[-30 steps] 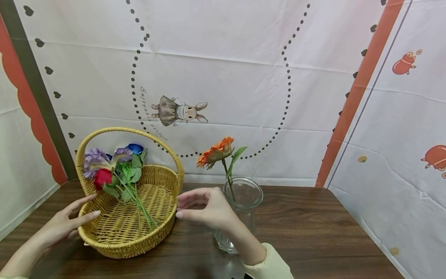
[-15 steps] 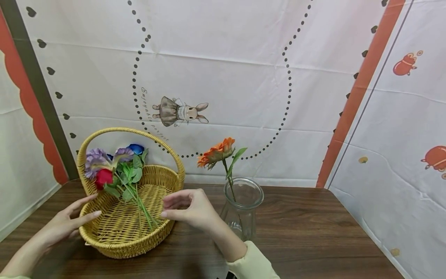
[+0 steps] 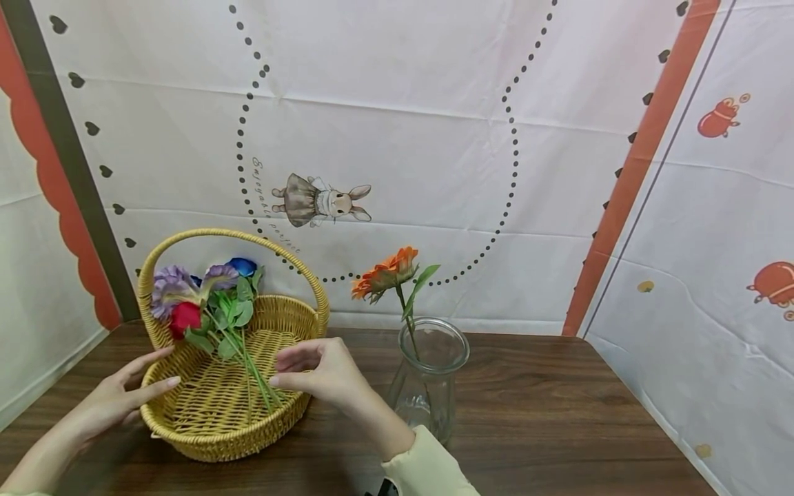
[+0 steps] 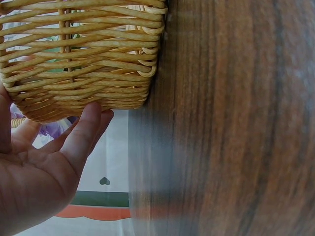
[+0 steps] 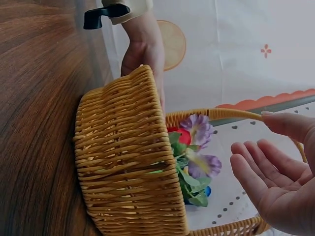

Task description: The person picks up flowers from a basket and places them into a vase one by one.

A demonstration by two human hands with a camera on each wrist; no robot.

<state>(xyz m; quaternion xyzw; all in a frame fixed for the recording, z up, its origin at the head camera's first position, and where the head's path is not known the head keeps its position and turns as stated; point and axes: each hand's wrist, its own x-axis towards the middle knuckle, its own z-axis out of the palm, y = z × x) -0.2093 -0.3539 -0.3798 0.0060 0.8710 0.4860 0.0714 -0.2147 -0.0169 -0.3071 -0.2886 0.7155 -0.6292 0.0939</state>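
A yellow wicker basket (image 3: 223, 446) with a tall arched handle stands on the table's left. Inside lie a purple iris-like flower (image 3: 172, 288), a red rose (image 3: 185, 318) and a blue flower (image 3: 242, 266), their green stems (image 3: 257, 379) pointing toward the right front. My left hand (image 3: 112, 398) holds the basket's left side, thumb over the rim; the left wrist view shows fingertips against the outer weave. Over the basket's right rim, near the stem ends, my right hand (image 3: 329, 372) hovers with thumb and fingers apart and nothing between them.
A clear glass vase (image 3: 428, 413) stands right of the basket, behind the right forearm. One orange flower (image 3: 386, 274) with a green leaf leans in it. Printed cloth walls (image 3: 403, 172) enclose the dark wooden table (image 3: 558, 413) at back and sides.
My right hand has moved left, from beside the vase to over the basket's right rim near the stems. The left hand, basket and flowers look the same.
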